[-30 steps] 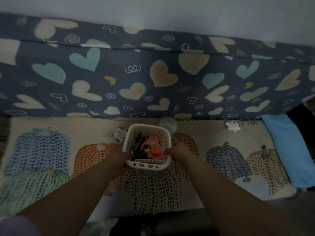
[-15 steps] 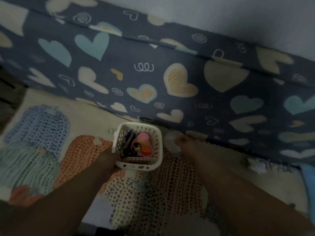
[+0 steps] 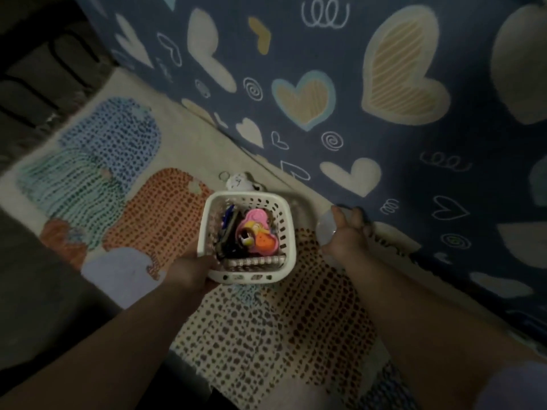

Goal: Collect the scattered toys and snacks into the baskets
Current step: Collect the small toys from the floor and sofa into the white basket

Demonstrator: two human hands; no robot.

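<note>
Basket (image 3: 251, 278) stands upright, left hand (image 3: 189, 270) gripping its rim; right hand (image 3: 346, 238) seemingly curls round pale ball (image 3: 324, 229).

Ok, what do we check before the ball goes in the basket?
1. Left hand grips the basket: ok.
2. Right hand has the ball: ok, fingers curl round it.
3. Ball lifted off the rug: cannot tell.
4. Room in the basket: ok, space shows beside the pink toy.
5. Everything else picked up: not ok, a white toy lies on the rug behind the basket.
</note>
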